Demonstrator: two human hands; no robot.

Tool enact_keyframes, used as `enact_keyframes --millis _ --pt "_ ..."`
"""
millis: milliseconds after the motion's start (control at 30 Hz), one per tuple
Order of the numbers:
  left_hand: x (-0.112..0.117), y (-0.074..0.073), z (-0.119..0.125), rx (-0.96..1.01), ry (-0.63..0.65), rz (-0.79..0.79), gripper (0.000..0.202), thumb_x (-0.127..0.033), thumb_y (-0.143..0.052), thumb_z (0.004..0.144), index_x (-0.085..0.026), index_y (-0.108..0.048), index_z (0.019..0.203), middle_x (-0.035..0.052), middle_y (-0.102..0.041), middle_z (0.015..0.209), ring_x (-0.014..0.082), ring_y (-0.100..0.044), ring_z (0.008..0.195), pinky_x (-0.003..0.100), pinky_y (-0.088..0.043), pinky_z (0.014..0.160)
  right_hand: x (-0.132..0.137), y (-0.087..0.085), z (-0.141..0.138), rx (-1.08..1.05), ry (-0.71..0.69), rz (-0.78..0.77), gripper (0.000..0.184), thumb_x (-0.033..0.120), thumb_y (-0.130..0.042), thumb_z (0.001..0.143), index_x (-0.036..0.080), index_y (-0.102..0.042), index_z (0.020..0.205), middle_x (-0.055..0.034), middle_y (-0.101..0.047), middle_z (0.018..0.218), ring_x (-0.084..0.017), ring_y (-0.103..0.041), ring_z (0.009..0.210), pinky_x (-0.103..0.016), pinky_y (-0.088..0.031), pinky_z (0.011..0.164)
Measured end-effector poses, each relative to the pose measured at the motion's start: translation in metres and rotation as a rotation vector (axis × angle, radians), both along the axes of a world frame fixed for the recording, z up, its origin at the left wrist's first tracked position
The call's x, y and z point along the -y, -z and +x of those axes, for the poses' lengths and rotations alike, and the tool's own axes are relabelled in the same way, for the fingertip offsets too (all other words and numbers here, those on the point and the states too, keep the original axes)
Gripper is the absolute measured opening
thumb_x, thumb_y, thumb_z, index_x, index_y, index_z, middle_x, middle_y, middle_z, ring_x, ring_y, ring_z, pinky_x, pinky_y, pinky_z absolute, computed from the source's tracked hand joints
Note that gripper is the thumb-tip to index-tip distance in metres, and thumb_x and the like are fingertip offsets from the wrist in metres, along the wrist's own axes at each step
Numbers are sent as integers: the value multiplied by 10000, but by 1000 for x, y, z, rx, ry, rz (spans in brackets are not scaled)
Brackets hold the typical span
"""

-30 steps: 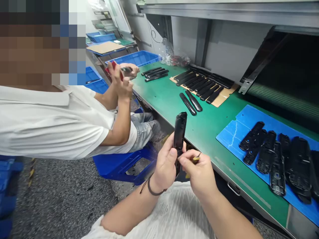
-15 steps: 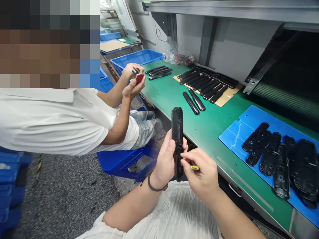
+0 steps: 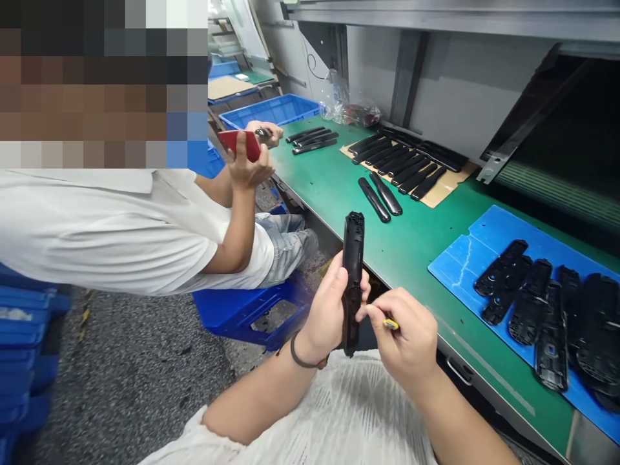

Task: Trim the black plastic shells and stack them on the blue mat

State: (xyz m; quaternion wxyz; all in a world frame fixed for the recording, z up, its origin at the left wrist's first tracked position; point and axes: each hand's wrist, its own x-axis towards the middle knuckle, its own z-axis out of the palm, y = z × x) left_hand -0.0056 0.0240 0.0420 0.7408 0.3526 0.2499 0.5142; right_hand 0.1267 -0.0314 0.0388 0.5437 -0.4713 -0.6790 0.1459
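Observation:
My left hand (image 3: 330, 309) is wrapped round a long black plastic housing (image 3: 354, 252) and holds it upright in front of my lap. My right hand (image 3: 405, 329) is closed on a small yellow-handled tool (image 3: 390, 324); most of it is hidden in the fingers, so its kind does not show. The fingertips of that hand are close to the right side of the housing, by my left fingers. On the blue sheet (image 3: 448, 259) to the right lie several black plastic housing parts (image 3: 531, 303), some with their ribbed insides up.
A co-worker (image 3: 184, 239) sits at the left, holding a red pad (image 3: 247, 144) and a dark part. Several glossy black pieces (image 3: 394, 161) lie on cardboard on the green table (image 3: 329, 187). Two more black pieces (image 3: 374, 199) lie nearer. A blue crate (image 3: 276, 113) stands behind.
My right hand has drawn slightly right, away from the housing. My left hand and the housing sit a little further right in view. The co-worker's red pad has turned and lifted leftwards.

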Motion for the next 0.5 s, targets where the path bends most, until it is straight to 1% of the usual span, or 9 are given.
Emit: enact_keyframes --millis 33,100,167,233,267,333,367,433,500 --pt "-4 -1 -2 13 -30 -35 293 -504 -585 1011 -244 -547 1140 7 -550 842 126 -514 642 175 -408 436 2 3 2 9 12 -2 138 90 -617 965 221 -663 963 -29 -680 876 -151 -627 795 -290 -488 716" --pt "-13 -4 -6 38 -101 -112 292 -494 -598 1004 -238 -535 1130 10 -543 838 138 -535 681 162 -416 431 5 11 4 37 -3 2 210 75 -618 956 210 -667 1109 -65 -681 984 -162 -639 848 -290 -501 718" --pt "-22 -5 -10 74 -168 -204 259 -467 -564 1025 -216 -528 1080 16 -540 846 132 -536 681 157 -421 429 9 19 5 104 -94 33 253 123 -662 947 187 -643 1192 -98 -670 1037 -188 -643 891 -309 -513 728" --pt "-27 -5 -12 117 -218 -292 237 -433 -503 1054 -198 -521 1033 26 -542 855 126 -540 673 156 -421 425 12 26 2 221 -181 96 195 199 -708 939 173 -643 1120 -98 -666 985 -200 -620 838 -323 -488 693" --pt "-28 -5 -12 133 -234 -326 234 -419 -478 1063 -193 -519 1018 30 -542 856 125 -543 667 157 -418 421 13 29 0 285 -189 127 146 207 -707 941 173 -640 1067 -92 -666 950 -193 -597 789 -321 -456 659" --pt "-28 -3 -9 144 -246 -368 237 -404 -456 1071 -186 -518 999 33 -543 848 122 -539 644 156 -405 408 15 33 -4 376 -156 177 61 154 -661 957 171 -629 1007 -82 -671 905 -169 -542 704 -311 -379 606" --pt "-27 -2 -8 143 -240 -378 237 -401 -453 1072 -185 -517 997 33 -542 840 120 -533 630 156 -396 401 16 34 -6 402 -135 195 69 112 -631 960 168 -624 1001 -79 -676 895 -160 -523 680 -308 -353 593" --pt "-26 -1 -6 144 -208 -377 234 -401 -446 1073 -188 -512 1003 30 -536 827 115 -513 601 153 -380 390 16 34 -9 433 -111 212 110 66 -589 965 159 -619 1014 -83 -682 896 -156 -523 676 -306 -340 588" --pt "-24 -2 -7 152 -167 -347 226 -406 -451 1069 -194 -504 1014 28 -531 827 111 -498 586 151 -377 390 17 32 -11 429 -119 202 109 66 -552 979 156 -608 1006 -87 -673 892 -160 -538 696 -302 -351 589"
